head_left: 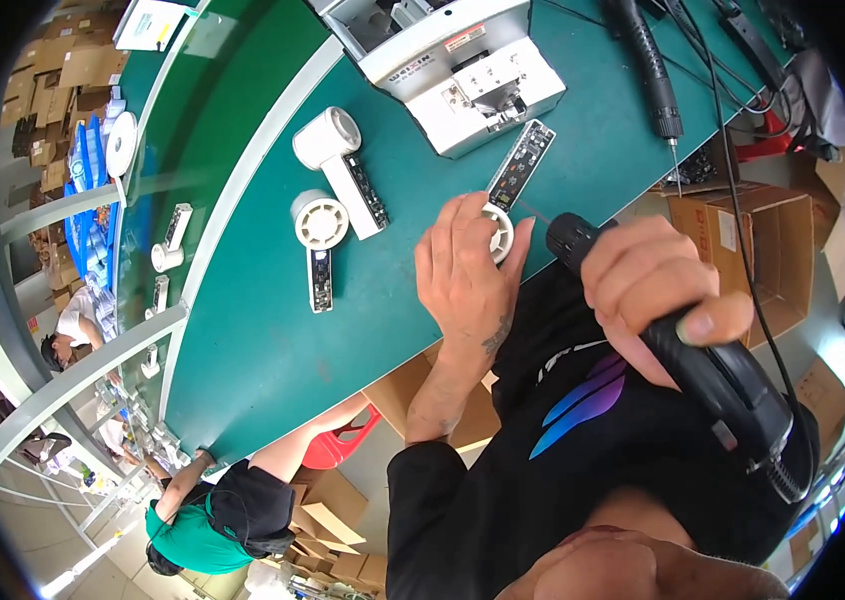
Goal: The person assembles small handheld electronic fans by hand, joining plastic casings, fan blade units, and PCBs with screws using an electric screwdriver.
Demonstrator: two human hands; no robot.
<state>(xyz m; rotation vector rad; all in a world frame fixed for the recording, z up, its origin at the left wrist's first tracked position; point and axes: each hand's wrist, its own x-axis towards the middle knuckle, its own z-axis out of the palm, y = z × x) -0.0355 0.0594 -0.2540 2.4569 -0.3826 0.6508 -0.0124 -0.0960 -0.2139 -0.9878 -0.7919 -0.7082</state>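
Note:
My left hand (468,265) is closed over the round white head of a handheld fan (502,236), which lies near the front edge of the bench. Its opened handle, with a dark circuit board (524,165) inside, points away toward the machine. My right hand (658,285) grips a black electric screwdriver (728,385). The tool is tilted, its chuck close to the fan and its thin bit reaching to the lower end of the handle. Two similar white fans, (324,224) one facing up and the other (328,139) on its side, lie to the left with boards exposed.
A white and grey screw feeder (483,95) stands at the back of the green bench (263,370). Another electric screwdriver (655,80) hangs at right among cables, above a cardboard box (743,250). A metal rail (233,175) borders the left. A co-worker in green (205,535) sits beyond.

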